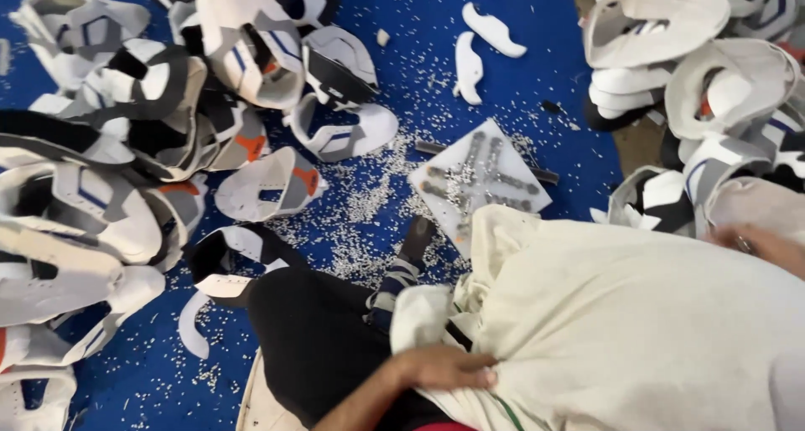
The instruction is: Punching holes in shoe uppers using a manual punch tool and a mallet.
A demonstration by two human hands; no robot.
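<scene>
- Blue floor [520,87] littered with white pellets [369,205]; stiff shoe uppers [126,146] heaped about.
- Left hand [444,368] grips soft cream cloth sack [637,314].
- Right hand [759,245], blurred, perhaps resting on it; grip unclear.

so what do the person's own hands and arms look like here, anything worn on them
Both are bare. The left hand and its forearm show no glove, sleeve or watch. The right hand is blurred at the frame edge; a small ring-like band seems to sit on one finger, though that is hard to confirm.
</scene>
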